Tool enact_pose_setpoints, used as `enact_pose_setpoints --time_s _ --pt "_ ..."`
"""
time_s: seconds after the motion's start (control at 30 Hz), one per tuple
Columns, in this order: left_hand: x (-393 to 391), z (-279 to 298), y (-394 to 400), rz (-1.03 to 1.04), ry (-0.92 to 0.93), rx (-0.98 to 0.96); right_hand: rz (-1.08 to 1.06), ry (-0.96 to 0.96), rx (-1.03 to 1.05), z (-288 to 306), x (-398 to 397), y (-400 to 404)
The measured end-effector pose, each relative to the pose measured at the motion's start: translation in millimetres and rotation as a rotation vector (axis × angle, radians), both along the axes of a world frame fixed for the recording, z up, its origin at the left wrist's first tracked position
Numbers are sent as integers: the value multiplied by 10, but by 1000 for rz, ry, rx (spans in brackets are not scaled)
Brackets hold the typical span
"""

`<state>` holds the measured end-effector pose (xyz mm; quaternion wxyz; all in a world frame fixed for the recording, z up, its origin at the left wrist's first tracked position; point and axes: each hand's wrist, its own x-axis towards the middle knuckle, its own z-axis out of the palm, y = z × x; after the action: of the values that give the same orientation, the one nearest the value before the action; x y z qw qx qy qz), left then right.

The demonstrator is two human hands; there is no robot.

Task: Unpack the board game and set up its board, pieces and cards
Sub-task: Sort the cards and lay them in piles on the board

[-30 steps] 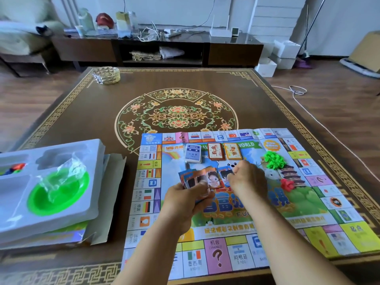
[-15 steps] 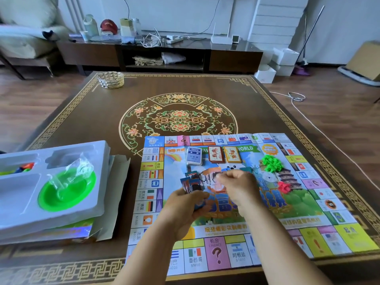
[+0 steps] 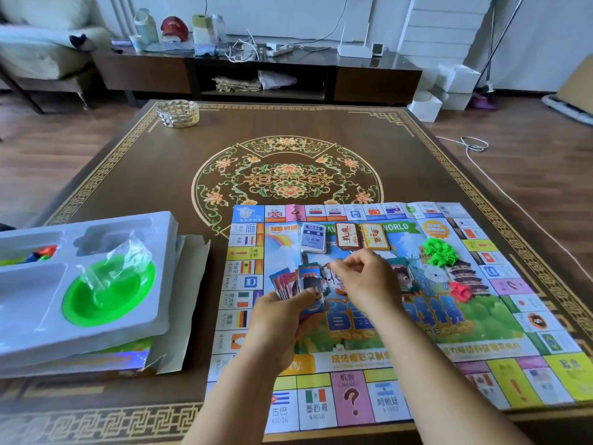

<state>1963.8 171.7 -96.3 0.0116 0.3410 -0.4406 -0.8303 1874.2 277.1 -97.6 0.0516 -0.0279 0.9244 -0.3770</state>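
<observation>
Head view. Game board (image 3: 378,358): unfolded flat on the patterned table (image 3: 134,175), lower right of frame. Left hand (image 3: 282,319): centre frame, grasping a fanned bunch of cards (image 3: 295,282) above the board. Right hand (image 3: 369,281): just beside it, fingertips pinching one card (image 3: 330,274) at the fan's edge. Three card decks (image 3: 345,237): in a row near the board's upper edge (faces blurred). Green pieces (image 3: 441,253) and red pieces (image 3: 460,290): right of the hands. White tray (image 3: 96,322) holding a green bowl (image 3: 109,292): left of frame.
</observation>
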Motion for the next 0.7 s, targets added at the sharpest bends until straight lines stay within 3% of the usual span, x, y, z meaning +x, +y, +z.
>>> enact_pose_setpoints --time_s 0.07,0.2,0.4,0.7 --pt "-9 7 34 -1 13 -23 61 -231 -308 157 176 30" --pt "-7 27 156 -52 26 -52 63 -396 -492 141 401 150" --pt "-23 55 207 -115 -12 -9 -42 -296 -408 133 389 258" --pt "-188 37 345 -52 -19 -126 -156 -222 -445 44 283 377"
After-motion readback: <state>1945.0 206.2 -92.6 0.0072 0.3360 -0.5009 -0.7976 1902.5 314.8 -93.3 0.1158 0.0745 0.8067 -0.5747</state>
